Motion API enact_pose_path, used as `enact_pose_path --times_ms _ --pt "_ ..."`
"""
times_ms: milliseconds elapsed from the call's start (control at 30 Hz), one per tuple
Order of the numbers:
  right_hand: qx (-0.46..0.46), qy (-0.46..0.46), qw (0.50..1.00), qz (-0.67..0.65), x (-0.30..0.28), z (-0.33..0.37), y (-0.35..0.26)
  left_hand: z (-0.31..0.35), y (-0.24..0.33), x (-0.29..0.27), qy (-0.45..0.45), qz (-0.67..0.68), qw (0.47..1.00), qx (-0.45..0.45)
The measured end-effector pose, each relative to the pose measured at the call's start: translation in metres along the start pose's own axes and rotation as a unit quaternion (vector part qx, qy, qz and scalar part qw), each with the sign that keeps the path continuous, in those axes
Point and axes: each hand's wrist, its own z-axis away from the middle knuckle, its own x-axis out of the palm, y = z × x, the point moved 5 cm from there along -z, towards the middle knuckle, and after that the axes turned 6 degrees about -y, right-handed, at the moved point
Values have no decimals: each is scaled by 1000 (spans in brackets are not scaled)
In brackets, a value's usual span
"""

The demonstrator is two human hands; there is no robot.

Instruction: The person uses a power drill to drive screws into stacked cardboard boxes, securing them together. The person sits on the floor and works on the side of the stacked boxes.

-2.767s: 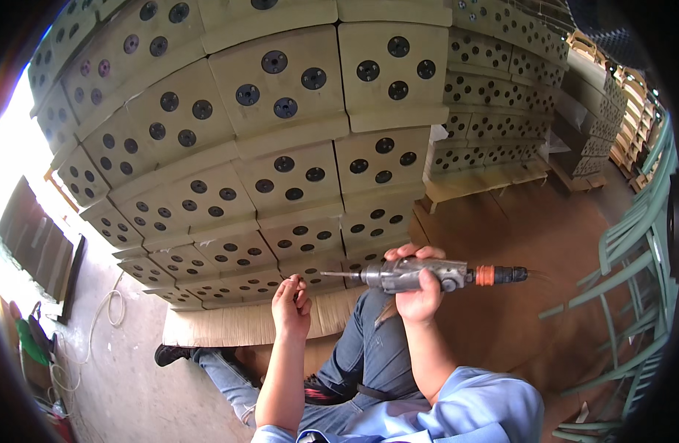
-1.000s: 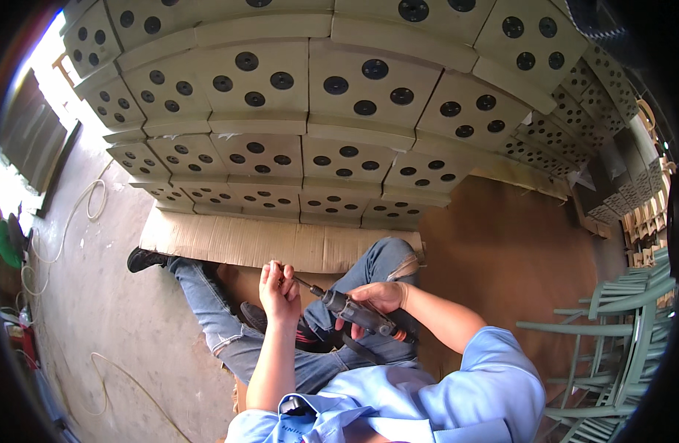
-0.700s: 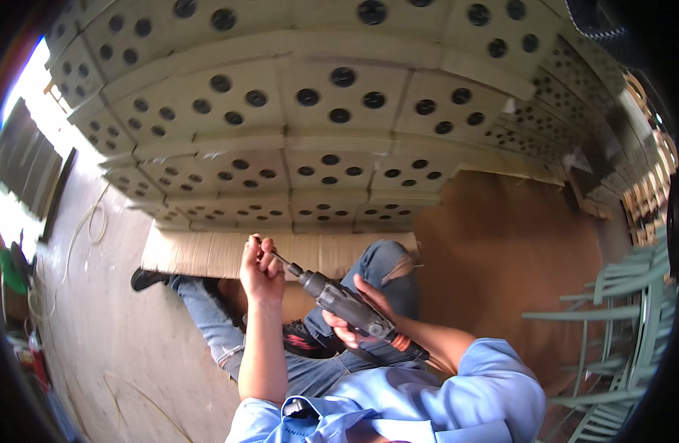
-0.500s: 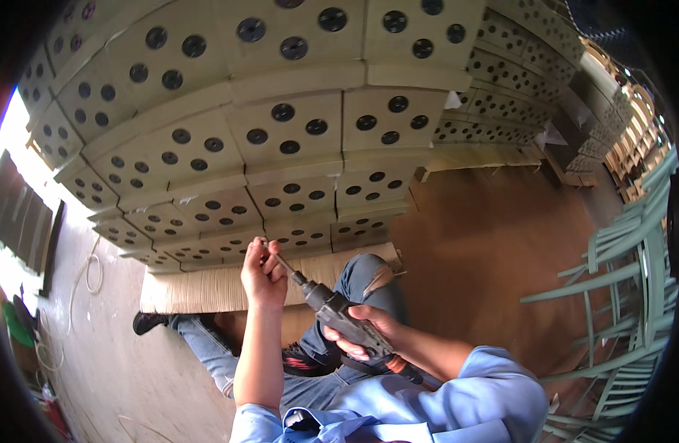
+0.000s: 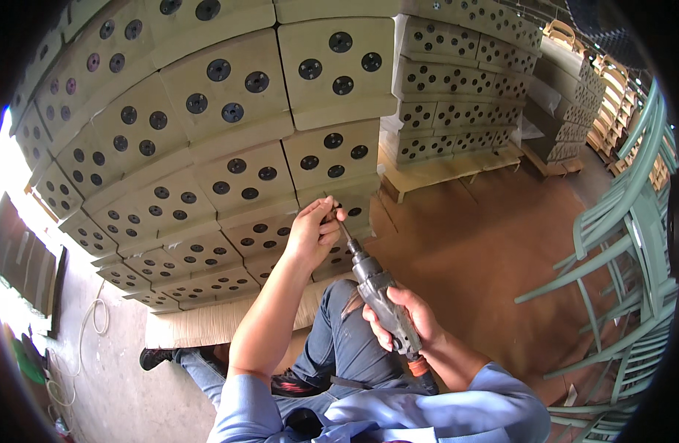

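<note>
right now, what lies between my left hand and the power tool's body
The head view shows the thin bit and dark chuck between your left hand and the tool body.

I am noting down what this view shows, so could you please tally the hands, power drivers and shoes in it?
Hands: 2 (left hand, right hand)
Inline power driver: 1
Shoes: 2 (far shoe, near shoe)
Total: 5
</note>
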Motion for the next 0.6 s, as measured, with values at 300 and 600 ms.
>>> enact_pose_path --times_ms 300,600 --pt "-32 18 992 -119 9 -41 -14 -45 2 -3 80 -66 995 12" --pt "-29 9 987 -156 2 -49 -13 -46 7 0 91 -95 991 22"
